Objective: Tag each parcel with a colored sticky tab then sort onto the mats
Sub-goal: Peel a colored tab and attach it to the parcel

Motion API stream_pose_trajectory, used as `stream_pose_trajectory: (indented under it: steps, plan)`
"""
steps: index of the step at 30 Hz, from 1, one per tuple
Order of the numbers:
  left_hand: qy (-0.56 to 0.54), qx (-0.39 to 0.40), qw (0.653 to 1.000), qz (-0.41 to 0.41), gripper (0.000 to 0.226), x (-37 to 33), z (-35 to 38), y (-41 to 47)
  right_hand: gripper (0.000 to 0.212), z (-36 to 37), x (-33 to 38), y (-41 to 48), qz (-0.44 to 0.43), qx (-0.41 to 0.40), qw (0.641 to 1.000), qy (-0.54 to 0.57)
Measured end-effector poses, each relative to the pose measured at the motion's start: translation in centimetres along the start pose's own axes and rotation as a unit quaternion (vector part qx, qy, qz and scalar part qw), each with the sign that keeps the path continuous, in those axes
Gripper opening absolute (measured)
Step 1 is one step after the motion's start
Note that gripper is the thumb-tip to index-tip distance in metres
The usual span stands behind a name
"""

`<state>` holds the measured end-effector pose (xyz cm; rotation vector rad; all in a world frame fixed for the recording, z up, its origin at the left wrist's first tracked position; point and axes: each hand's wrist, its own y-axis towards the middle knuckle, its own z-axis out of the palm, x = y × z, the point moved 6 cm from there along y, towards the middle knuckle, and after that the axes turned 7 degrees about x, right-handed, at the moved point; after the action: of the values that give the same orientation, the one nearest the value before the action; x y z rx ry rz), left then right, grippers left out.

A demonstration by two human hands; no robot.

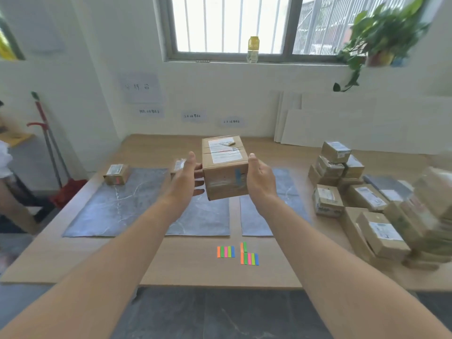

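A cardboard parcel (223,167) with a white label on top and a blue tab on its near side is held above the table between both hands. My left hand (187,177) presses its left side with straight fingers. My right hand (260,178) presses its right side, thumb up. Below lie three grey mats: left mat (117,204), middle mat (203,221), right mat (286,192). A small parcel with a red tab (117,173) sits at the left mat's far corner. Another parcel (178,165) shows behind my left hand. Coloured sticky tabs (238,253) lie near the front edge.
A stack of untagged cardboard parcels (362,199) fills the right side of the wooden table (171,270). White boards lean on the wall at the back right. A broom and dustpan (51,152) stand left of the table, beside a person's sleeve.
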<state>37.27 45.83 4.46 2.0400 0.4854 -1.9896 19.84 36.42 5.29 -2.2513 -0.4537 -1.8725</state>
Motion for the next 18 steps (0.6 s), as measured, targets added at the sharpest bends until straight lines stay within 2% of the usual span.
stream_pose_trajectory:
  steps: [9, 18]
  plan:
    - [0.012, 0.015, 1.0, -0.013, 0.068, 0.4, 4.6, 3.8, 0.044, -4.0, -3.1, 3.7, 0.029, -0.002, 0.999, 0.024]
    - [-0.007, 0.07, 0.996, -0.057, 0.064, 3.5, 6.0, 14.4, 0.038, -3.3, -7.1, 12.6, 0.061, -0.023, 0.998, 0.013]
